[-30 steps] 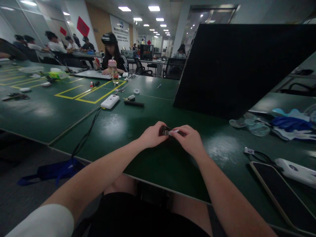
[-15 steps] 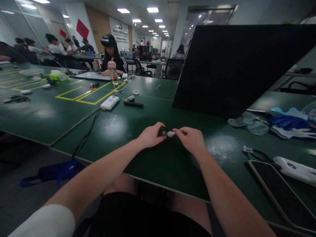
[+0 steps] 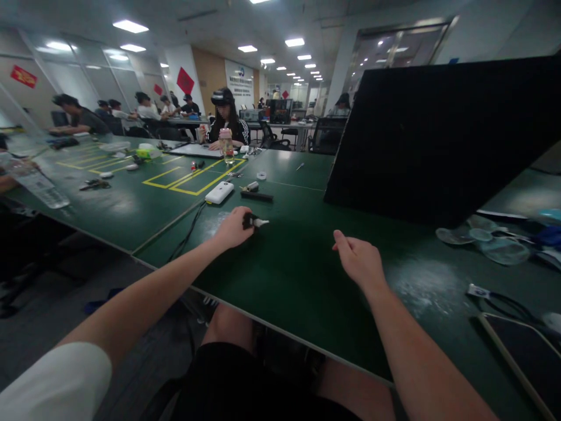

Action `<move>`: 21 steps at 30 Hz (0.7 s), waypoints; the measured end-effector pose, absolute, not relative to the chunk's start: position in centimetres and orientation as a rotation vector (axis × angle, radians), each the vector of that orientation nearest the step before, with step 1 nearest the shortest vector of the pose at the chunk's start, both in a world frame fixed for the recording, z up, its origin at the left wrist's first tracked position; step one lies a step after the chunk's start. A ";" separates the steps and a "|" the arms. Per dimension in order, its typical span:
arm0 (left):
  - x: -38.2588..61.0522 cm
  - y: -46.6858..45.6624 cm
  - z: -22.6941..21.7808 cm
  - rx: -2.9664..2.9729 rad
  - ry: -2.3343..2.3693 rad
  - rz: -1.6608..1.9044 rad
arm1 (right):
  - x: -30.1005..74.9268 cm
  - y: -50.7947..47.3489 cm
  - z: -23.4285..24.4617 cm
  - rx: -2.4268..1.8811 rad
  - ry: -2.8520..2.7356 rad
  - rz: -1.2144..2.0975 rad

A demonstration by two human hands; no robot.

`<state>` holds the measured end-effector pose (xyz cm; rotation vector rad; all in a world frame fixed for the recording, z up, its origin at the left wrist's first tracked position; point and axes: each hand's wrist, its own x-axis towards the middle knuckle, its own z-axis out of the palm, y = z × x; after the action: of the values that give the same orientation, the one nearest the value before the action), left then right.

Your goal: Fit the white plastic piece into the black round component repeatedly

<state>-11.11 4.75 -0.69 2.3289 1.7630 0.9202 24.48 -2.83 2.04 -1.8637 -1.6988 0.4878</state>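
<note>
From my remote seat, nothing here reads clearly. The white wall sign (image 3: 240, 76) at the far end carries a blue emblem and lines of print too small and blurred to make out. The red diamond hangings (image 3: 184, 80) on the far left walls show no legible characters. Table items bear no readable labels.
</note>
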 end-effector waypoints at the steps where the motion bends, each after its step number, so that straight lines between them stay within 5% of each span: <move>1: -12.7 5.1 -0.4 2.411 1.797 0.875 | 24.4 -2.7 1.9 -1.865 -1.719 0.496; 11: -19.4 5.3 2.0 3.057 1.632 0.351 | 24.7 -2.3 1.1 -1.882 -1.789 0.544; 21: -17.6 7.4 1.0 1.739 2.215 1.132 | 24.6 -2.4 0.9 -1.838 -1.826 0.568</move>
<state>-17.63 7.45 1.04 1.7392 2.2151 1.1322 24.58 -2.37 0.92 -1.8383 -1.8260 0.5684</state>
